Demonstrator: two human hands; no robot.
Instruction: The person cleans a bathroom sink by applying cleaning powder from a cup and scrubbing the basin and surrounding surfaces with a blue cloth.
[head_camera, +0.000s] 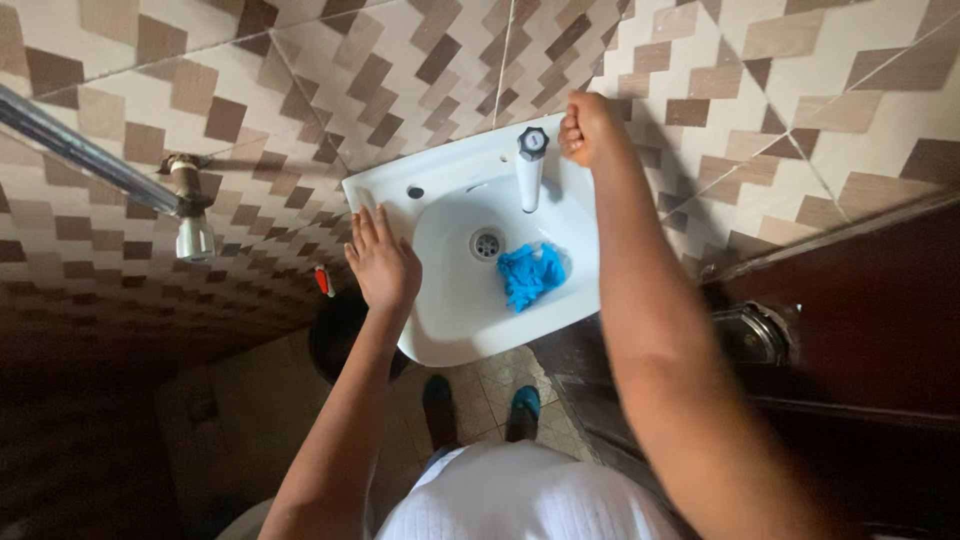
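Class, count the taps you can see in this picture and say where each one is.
2. One white tap stands on the back rim of the white basin, beside the right hand. Another juts from the tiled wall at left. Others may be hidden.

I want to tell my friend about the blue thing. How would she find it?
Look for the white sink on the tiled wall. Inside its bowl, just right of the round metal drain and below the white tap, lies a crumpled blue cloth. It is the only bright blue, soft, scrunched thing in the bowl; everything around it is white or metal.
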